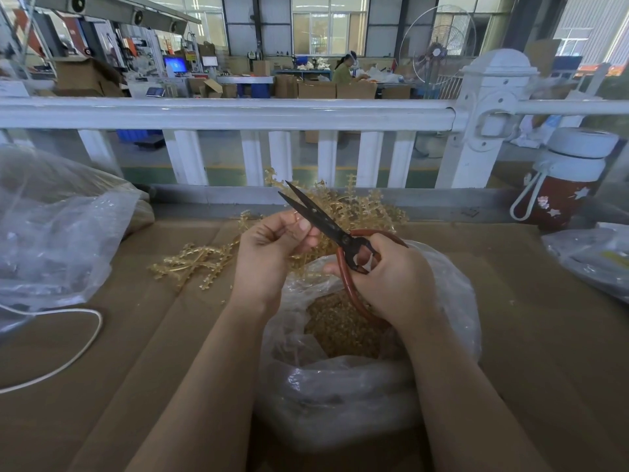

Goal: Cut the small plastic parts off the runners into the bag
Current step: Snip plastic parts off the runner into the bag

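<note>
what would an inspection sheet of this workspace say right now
surface: brown cardboard covers the bench.
job's things: scissors, blades slightly apart; amber runners heaped behind the hands; open clear bag with cut parts inside.
clutter: big plastic bag at left, another plastic bag at right, flask at right.
grip: left hand pinches a small amber piece by the blades; right hand grips the red scissor handles.
cables: white cord looped at left.
surroundings: white railing, factory floor, cartons, fan.

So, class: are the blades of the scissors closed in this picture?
No, the scissors in the right hand show two blade tips spread apart, pointing up and away.
</note>
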Available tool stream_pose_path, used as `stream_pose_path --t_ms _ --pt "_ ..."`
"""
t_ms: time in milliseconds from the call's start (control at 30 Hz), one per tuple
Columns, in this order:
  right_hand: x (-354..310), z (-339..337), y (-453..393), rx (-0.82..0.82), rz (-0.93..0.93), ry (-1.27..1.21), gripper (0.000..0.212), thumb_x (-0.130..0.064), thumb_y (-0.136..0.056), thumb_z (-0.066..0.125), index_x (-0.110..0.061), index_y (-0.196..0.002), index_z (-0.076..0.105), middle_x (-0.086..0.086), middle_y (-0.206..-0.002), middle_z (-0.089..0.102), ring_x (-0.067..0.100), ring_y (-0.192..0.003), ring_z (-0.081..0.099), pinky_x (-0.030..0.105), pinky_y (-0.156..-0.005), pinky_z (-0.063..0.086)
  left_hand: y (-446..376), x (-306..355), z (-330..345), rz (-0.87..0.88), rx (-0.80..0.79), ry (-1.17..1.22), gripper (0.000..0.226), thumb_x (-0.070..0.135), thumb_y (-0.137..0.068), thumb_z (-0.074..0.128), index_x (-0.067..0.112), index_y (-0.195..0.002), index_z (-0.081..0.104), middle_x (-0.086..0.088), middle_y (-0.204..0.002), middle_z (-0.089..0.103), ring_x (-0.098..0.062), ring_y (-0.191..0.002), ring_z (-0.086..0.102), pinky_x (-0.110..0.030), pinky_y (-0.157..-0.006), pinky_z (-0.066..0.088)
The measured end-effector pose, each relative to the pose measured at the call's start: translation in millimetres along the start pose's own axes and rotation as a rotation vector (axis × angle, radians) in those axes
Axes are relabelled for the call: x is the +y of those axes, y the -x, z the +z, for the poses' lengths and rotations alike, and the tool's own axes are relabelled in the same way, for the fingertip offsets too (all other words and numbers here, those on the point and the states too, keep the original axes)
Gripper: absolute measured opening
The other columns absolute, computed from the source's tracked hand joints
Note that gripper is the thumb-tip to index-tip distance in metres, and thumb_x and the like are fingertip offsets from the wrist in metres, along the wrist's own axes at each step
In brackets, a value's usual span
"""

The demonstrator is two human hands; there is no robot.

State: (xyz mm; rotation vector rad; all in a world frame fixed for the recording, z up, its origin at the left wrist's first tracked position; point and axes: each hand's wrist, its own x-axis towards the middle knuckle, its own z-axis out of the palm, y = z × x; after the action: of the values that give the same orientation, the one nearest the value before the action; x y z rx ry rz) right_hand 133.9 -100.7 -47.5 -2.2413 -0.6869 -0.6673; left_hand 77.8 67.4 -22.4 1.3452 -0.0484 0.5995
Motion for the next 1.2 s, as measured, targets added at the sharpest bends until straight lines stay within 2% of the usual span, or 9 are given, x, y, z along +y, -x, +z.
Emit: stream_pose_path --t_ms 267,400,500,567,667,833,933,1100,1200 --pt "0.5 1.7 -1.4 -0.049 0.196 -0.235 0.039 -0.074 -0.073 0.069 -0.035 -0.08 0.068 -0.025 -0.073 0.068 -0.005 -0.072 0.064 0.011 -0.059 0.046 0.6 0.2 2.5 -0.195 0.058 0.033 0.023 0.011 -0.09 0.066 0.021 -0.074 0.078 -0.004 -0.079 0.062 -0.011 -0.07 0.052 -0.019 -0.068 0.045" --pt "-0.7 0.8 -5.1 -0.081 0.326 -0.409 0.011 -0.037 -0.087 0.077 -0.031 -0.08 0.073 -0.015 -0.074 0.073 0.004 -0.069 0.068 0.035 -0.07 0.06 4.2 -3.1 11.0 -0.225 -0.005 -0.049 0.005 0.01 -0.084 0.072 0.014 -0.083 0.075 0.012 -0.076 0.07 0.002 -0.066 0.058 -0.013 -0.062 0.045" --pt "-7.8 -4.5 -6.3 -0.116 0.342 -0.634 0.015 -0.019 -0.086 0.076 -0.025 -0.072 0.075 -0.003 -0.07 0.074 0.01 -0.065 0.071 0.024 -0.065 0.058 5.7 -6.4 16.0 -0.195 -0.035 -0.082 0.006 0.004 -0.084 0.071 0.009 -0.085 0.074 0.013 -0.07 0.071 0.007 -0.062 0.061 -0.007 -0.058 0.044" --pt "-11.6 -7.3 -7.5 -0.133 0.365 -0.732 0.011 -0.013 -0.088 0.074 -0.02 -0.08 0.077 -0.001 -0.07 0.075 0.007 -0.065 0.071 0.017 -0.062 0.054 6.2 -7.3 16.7 -0.188 -0.038 -0.092 0.006 0.004 -0.084 0.072 0.007 -0.089 0.075 0.01 -0.076 0.074 0.007 -0.064 0.062 -0.006 -0.057 0.044" --pt "-13.5 -9.7 -9.5 -0.171 0.431 -0.797 0.004 -0.014 -0.091 0.073 -0.016 -0.089 0.076 -0.002 -0.074 0.077 0.007 -0.071 0.073 0.021 -0.069 0.058 7.0 -8.3 16.8 -0.186 -0.031 -0.083 0.012 0.003 -0.083 0.073 0.003 -0.095 0.075 0.004 -0.082 0.075 0.005 -0.067 0.064 -0.006 -0.058 0.044" --pt "-14.3 -7.9 -10.6 -0.221 0.469 -0.771 0.005 -0.016 -0.091 0.072 -0.02 -0.088 0.075 -0.002 -0.075 0.077 0.013 -0.073 0.074 0.027 -0.071 0.06 7.7 -9.5 18.7 -0.146 -0.058 -0.102 0.01 0.002 -0.081 0.073 0.011 -0.083 0.076 0.005 -0.081 0.076 -0.001 -0.079 0.068 -0.012 -0.07 0.05" --pt "-13.6 -7.3 -10.4 -0.224 0.454 -0.764 0.004 -0.018 -0.091 0.073 -0.021 -0.09 0.076 -0.003 -0.076 0.078 0.019 -0.078 0.075 0.032 -0.074 0.06 7.7 -9.2 17.9 -0.143 -0.082 -0.122 0.008 0.003 -0.083 0.072 0.01 -0.085 0.076 0.006 -0.077 0.075 0.002 -0.073 0.066 -0.009 -0.064 0.047" --pt "-12.0 -6.3 -8.3 -0.189 0.37 -0.773 0.003 -0.013 -0.09 0.074 -0.015 -0.091 0.075 -0.004 -0.079 0.077 0.005 -0.076 0.072 0.011 -0.068 0.05 9.3 -2.3 14.9 -0.18 -0.168 -0.075 0.011 0.006 -0.077 0.074 0.007 -0.087 0.074 0.002 -0.07 0.072 -0.003 -0.066 0.066 -0.01 -0.059 0.047" --pt "-10.8 -6.2 -8.7 -0.185 0.361 -0.737 0.006 -0.015 -0.085 0.078 -0.017 -0.087 0.074 0.001 -0.082 0.077 0.008 -0.077 0.072 0.014 -0.068 0.052 6.4 -0.5 10.8 -0.259 -0.088 -0.023 0.021 0.026 -0.069 0.078 0.012 -0.083 0.072 -0.003 -0.077 0.071 -0.021 -0.076 0.064 -0.03 -0.077 0.049"
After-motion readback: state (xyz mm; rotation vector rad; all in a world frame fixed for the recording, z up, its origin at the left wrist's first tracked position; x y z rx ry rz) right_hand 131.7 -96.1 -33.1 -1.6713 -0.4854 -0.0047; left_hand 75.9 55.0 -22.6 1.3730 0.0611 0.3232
